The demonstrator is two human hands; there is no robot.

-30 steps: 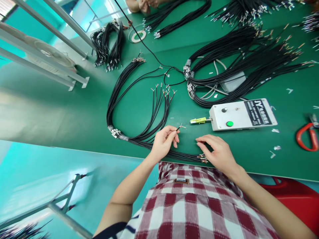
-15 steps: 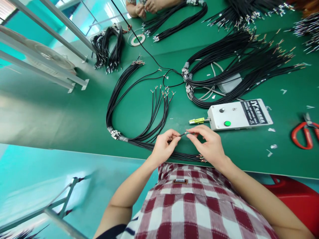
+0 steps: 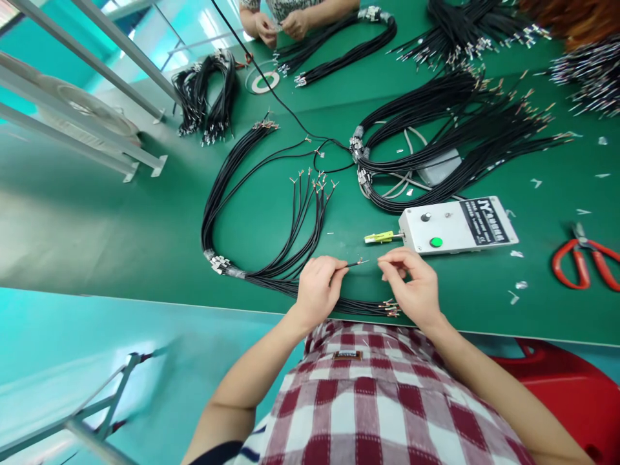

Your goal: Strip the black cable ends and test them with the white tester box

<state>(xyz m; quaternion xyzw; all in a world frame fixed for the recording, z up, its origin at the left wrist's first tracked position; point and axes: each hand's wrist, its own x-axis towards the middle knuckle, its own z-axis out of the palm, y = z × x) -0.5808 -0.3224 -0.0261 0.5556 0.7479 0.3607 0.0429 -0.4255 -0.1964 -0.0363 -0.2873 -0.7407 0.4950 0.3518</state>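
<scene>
My left hand [image 3: 320, 284] pinches a black cable [image 3: 353, 264] near its stripped end, whose bare wires point right. Just right of that end is my right hand [image 3: 411, 284], thumb and forefinger together; anything between them is too small to make out. Behind my left hand, a bundle of black cables [image 3: 213, 200] curves round on the green table [image 3: 165, 239], with a silvery band of connectors [image 3: 220, 264] about it. More stripped ends [image 3: 391, 309] lie below my hands. A white box [image 3: 458, 226] with a green button and a yellow-green clip [image 3: 380, 237] sits beyond my right hand.
Large black cable bundles [image 3: 416, 116] lie at the back right. Red-handled cutters [image 3: 581, 255] rest at the right, near white scraps. Across the table are another person's hands [image 3: 281, 27]. A tape roll [image 3: 265, 82] and metal rails [image 3: 116, 81] stand at the back left.
My right hand has moved away from the cable end, leaving a gap between them. My left hand still holds the cable. The whole view has shifted slightly.
</scene>
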